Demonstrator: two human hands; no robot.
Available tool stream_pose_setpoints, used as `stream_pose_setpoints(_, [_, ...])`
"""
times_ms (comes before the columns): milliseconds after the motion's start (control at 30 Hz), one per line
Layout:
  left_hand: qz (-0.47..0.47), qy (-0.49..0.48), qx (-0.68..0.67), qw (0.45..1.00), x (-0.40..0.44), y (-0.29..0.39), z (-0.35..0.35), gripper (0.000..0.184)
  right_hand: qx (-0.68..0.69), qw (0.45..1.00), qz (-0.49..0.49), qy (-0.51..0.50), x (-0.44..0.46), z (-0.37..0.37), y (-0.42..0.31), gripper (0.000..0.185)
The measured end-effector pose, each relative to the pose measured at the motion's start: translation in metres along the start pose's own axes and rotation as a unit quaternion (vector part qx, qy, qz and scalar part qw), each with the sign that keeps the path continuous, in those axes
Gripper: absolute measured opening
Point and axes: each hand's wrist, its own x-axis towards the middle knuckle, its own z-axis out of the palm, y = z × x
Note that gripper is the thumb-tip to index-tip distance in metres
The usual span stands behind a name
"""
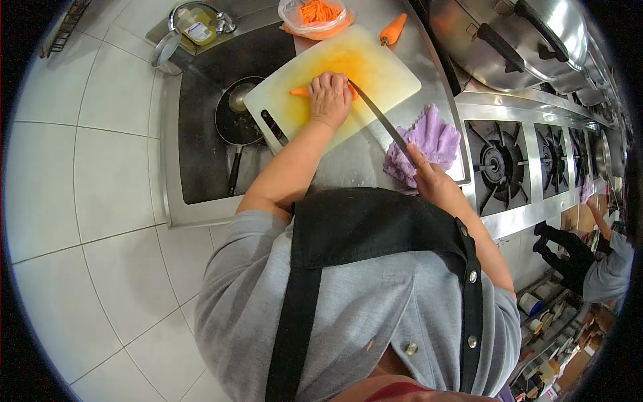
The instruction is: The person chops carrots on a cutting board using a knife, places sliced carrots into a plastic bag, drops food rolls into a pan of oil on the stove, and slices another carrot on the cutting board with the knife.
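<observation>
My left hand (331, 99) presses down on a carrot (300, 92) lying on the white cutting board (395, 74), its fingers curled over the top. Orange ends of the carrot show on both sides of the hand. In my right hand (429, 175) is the handle of a long knife (379, 115). Its blade slants up and left, with the tip by the carrot's right end. A crumpled purple cloth (435, 137) lies under and beside the knife. Orange stain covers much of the board.
A bag of carrot strips (319, 12) and a whole carrot (393, 29) are behind the board. A black pan (234, 124) sits in the sink (194, 154) at left. Large pots (462, 47) and gas burners (495, 159) stand at right. Another person (603, 268) is at far right.
</observation>
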Motion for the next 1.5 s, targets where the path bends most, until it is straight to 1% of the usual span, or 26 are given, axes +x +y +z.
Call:
stream_pose_setpoints(233, [-0.004,-0.014,0.008,1.000,-0.001,0.000,0.001,0.015,0.001,1.000,-0.015,-0.001,0.001,-0.004,0.002,0.066])
stream_pose_setpoints(300, [-0.005,-0.009,0.007,1.000,-0.001,-0.001,0.002,0.013,0.027,0.999,-0.009,-0.028,0.003,-0.007,0.001,0.068])
stream_pose_setpoints(433, [-0.007,-0.016,0.004,1.000,-0.002,-0.001,0.003,0.013,0.029,0.999,-0.010,-0.034,0.009,-0.010,0.001,0.068])
stream_pose_setpoints(500, [-0.003,-0.024,-0.006,1.000,-0.002,-0.001,0.001,0.015,0.059,0.993,0.024,-0.096,0.013,-0.018,0.000,0.068])
stream_pose_setpoints(633, [-0.004,-0.035,-0.011,0.999,-0.001,-0.001,-0.002,0.016,0.053,0.991,0.040,-0.115,0.016,-0.028,-0.008,0.069])
stream_pose_setpoints(733, [-0.004,-0.041,-0.008,0.999,-0.001,-0.001,-0.002,0.016,0.039,0.992,0.034,-0.118,0.023,-0.025,-0.003,0.071])
stream_pose_setpoints(800, [-0.004,-0.033,-0.018,0.999,-0.002,-0.001,0.000,0.016,0.052,0.994,-0.020,-0.096,0.030,-0.017,0.004,0.070])
stream_pose_setpoints(833, [-0.003,-0.036,-0.020,0.999,-0.002,-0.001,0.000,0.016,0.053,0.994,-0.017,-0.096,0.036,-0.015,0.003,0.070])
stream_pose_setpoints(900, [-0.004,-0.024,-0.008,1.000,-0.001,0.001,0.000,0.016,0.016,0.992,0.023,-0.120,0.050,-0.008,-0.004,0.070])
stream_pose_setpoints(933, [-0.002,-0.024,-0.009,1.000,-0.001,0.001,0.001,0.016,0.016,0.993,0.023,-0.118,0.057,-0.003,-0.003,0.070])
stream_pose_setpoints(1033, [-0.001,-0.016,-0.006,1.000,-0.001,-0.002,0.001,0.014,0.035,0.995,0.003,-0.095,0.072,0.023,0.004,0.069])
stream_pose_setpoints(1100, [0.001,-0.018,-0.016,1.000,-0.001,-0.001,0.001,0.015,0.029,0.998,-0.024,-0.054,0.074,0.035,0.006,0.071])
stream_pose_setpoints(1233, [0.006,-0.001,-0.009,1.000,-0.004,-0.002,0.003,0.015,0.055,0.998,-0.024,-0.023,0.066,0.039,0.011,0.070])
stream_pose_setpoints(1300, [0.003,-0.017,0.015,1.000,0.004,-0.001,-0.002,0.012,0.095,0.994,-0.044,-0.014,0.064,0.035,0.020,0.069])
stream_pose_setpoints(1333, [0.007,-0.009,0.017,1.000,0.010,0.002,-0.006,0.012,0.092,0.994,-0.049,-0.008,0.060,0.031,0.022,0.069])
stream_pose_setpoints(1400, [-0.025,-0.097,0.034,0.994,0.020,0.012,-0.019,0.017,0.142,0.987,-0.043,0.058,0.040,0.024,0.024,0.069])
stream_pose_setpoints(1433, [-0.025,-0.093,0.035,0.995,0.030,0.020,-0.023,0.017,0.167,0.981,-0.040,0.089,0.034,0.021,0.026,0.069])
stream_pose_setpoints(1467, [0.026,-0.105,0.031,0.994,0.041,0.031,-0.025,0.018,0.165,0.981,-0.043,0.088,0.031,0.018,0.030,0.069])
stream_pose_setpoints(1500, [0.076,-0.117,0.027,0.990,0.047,0.040,-0.023,0.019,0.168,0.979,-0.023,0.113,0.028,0.016,0.033,0.068])
